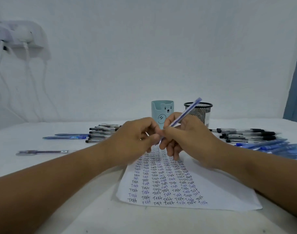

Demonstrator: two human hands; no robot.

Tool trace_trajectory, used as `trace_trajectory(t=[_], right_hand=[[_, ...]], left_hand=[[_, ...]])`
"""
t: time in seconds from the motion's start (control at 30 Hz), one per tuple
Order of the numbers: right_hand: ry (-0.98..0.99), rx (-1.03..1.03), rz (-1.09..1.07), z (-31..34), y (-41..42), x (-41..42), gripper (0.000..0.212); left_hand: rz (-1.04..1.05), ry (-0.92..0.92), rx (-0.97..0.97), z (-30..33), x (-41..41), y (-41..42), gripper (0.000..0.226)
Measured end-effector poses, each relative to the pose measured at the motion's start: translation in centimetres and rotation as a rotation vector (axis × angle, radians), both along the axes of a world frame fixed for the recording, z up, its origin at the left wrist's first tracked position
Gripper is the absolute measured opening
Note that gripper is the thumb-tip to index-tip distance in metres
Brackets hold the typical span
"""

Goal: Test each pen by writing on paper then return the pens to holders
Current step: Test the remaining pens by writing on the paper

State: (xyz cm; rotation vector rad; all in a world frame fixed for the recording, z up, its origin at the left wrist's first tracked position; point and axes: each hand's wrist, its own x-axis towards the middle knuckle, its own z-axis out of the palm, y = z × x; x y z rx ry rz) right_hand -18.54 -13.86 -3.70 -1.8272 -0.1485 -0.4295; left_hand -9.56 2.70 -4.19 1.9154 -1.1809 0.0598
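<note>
Right hand (186, 137) grips blue pen (186, 112), barrel angled toward 1 o'clock. Left hand (137, 137) pinches at its tip end — looks like uncapping, cap hidden. Paper (211, 188) at 6 o'clock, nearly full. Next: write in free space, then drop into a holder — mesh holder (199, 110) or bear holder (161, 112), 12 o'clock.

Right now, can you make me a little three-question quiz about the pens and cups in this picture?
1. True or false: the blue pen is held in the right hand.
2. Which holder stands farther right: A, the bear cup, or B, the mesh cup?
3. What word fills the paper?

Key: 1 true. 2 B. 3 Test.
</note>
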Motion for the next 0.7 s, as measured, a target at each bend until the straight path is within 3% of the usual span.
trace_trajectory(t=[0.27,0.47,0.7], right_hand=[[-0.004,0.024,0.013,0.0,-0.5,-0.4,0.026],[0.004,0.076,-0.019,0.6,-0.2,-0.3,0.033],[-0.144,0.146,-0.036,1.2,0.0,-0.3,0.039]], left_hand=[[-0.056,-0.168,0.108,-0.4,-0.8,-0.7,0.024],[-0.157,0.078,0.083,0.0,-0.8,-1.5,0.028],[-0.246,0.091,0.085,1.3,-0.3,-1.6,0.029]])
